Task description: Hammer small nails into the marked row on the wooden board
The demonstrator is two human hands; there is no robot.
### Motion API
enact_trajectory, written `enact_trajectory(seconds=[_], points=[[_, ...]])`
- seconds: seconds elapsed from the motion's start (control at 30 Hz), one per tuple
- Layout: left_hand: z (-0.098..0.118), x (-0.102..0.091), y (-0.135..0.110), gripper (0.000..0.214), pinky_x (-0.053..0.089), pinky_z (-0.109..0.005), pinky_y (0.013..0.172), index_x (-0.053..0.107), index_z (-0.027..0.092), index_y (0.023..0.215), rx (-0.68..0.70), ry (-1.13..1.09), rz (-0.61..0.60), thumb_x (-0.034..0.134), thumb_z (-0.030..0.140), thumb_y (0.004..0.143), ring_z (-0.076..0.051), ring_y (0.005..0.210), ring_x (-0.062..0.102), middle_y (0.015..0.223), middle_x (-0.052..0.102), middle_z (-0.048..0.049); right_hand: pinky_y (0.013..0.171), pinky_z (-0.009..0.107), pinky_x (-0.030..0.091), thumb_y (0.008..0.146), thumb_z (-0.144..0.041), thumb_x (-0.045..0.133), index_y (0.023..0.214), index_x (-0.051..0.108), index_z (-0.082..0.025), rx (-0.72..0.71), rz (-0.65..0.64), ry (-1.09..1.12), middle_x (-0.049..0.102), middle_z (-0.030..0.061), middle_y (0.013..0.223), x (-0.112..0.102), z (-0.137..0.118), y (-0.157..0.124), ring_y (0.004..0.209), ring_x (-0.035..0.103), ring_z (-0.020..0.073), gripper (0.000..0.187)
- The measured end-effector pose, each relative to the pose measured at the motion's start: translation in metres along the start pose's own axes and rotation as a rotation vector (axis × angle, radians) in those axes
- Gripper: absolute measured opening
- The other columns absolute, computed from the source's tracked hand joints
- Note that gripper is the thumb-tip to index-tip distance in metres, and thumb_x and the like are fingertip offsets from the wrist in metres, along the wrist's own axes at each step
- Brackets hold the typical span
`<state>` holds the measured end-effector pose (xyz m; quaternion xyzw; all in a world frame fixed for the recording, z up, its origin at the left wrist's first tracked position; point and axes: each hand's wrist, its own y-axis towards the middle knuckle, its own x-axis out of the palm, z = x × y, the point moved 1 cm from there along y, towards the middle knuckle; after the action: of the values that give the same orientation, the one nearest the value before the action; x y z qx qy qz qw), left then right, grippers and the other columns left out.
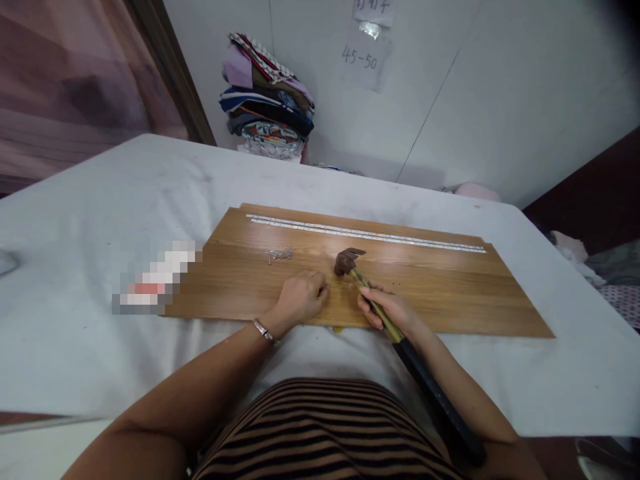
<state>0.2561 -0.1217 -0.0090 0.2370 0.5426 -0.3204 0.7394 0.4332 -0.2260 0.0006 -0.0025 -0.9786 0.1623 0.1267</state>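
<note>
The fingers of the right hand [389, 310] are closed around the hammer [425, 373], gripping the yellowish part of its handle below the head; the black grip runs back along the right forearm. The rust-brown hammer head [344, 262] is over the wooden board [475, 293], its claw pointing away from the person — contact with the surface cannot be determined. The fingers of the left hand [303, 298] are curled inward at the board's near edge, left of the hammer head; whether they pinch anything cannot be told. A bracelet [265, 331] is on the left wrist. Beyond this hand, a small loose pile of nails [280, 255] lies on the board. Farther back, two narrow white strips [367, 233] run along the far side. The board lies flat on a white-covered table [75, 220] — folded clothes [270, 100] are stacked beyond, against the wall.
</note>
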Motion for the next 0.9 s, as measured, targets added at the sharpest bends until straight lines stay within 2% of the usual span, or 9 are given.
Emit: enact_trajectory(seconds=[0.27, 0.8, 0.9], points=[[0.003, -0.004, 0.0, 0.02, 0.042, -0.03, 0.072, 0.06, 0.017, 0.082, -0.002, 0.009, 0.002, 0.044, 0.025, 0.09, -0.02, 0.083, 0.062, 0.088, 0.068, -0.0074, 0.032, 0.021, 0.021, 0.082, -0.042, 0.06, 0.074, 0.05, -0.019, -0.003, 0.007, -0.006, 0.051, -0.0066, 0.054, 0.001, -0.001, 0.0, 0.029, 0.035, 0.0034, 0.026], [0.002, -0.003, -0.001, 0.02, 0.043, -0.03, 0.073, 0.061, 0.017, 0.083, -0.014, 0.007, 0.003, 0.045, 0.026, 0.09, -0.021, 0.085, 0.063, 0.087, 0.068, -0.0082, 0.029, 0.018, 0.024, 0.077, -0.044, 0.065, 0.092, 0.056, -0.018, 0.002, 0.054, 0.008, 0.052, -0.0079, 0.056, 0.002, -0.009, -0.003, 0.029, 0.036, 0.0041, 0.031], [0.001, -0.001, -0.001, 0.02, 0.043, -0.03, 0.073, 0.061, 0.017, 0.084, -0.011, 0.005, 0.012, 0.044, 0.026, 0.09, -0.021, 0.085, 0.063, 0.087, 0.068, -0.008, 0.029, 0.018, 0.025, 0.076, -0.045, 0.066, 0.09, 0.055, -0.018, 0.002, 0.051, 0.015, 0.053, -0.008, 0.056, 0.003, -0.008, -0.003, 0.029, 0.037, 0.004, 0.032]])
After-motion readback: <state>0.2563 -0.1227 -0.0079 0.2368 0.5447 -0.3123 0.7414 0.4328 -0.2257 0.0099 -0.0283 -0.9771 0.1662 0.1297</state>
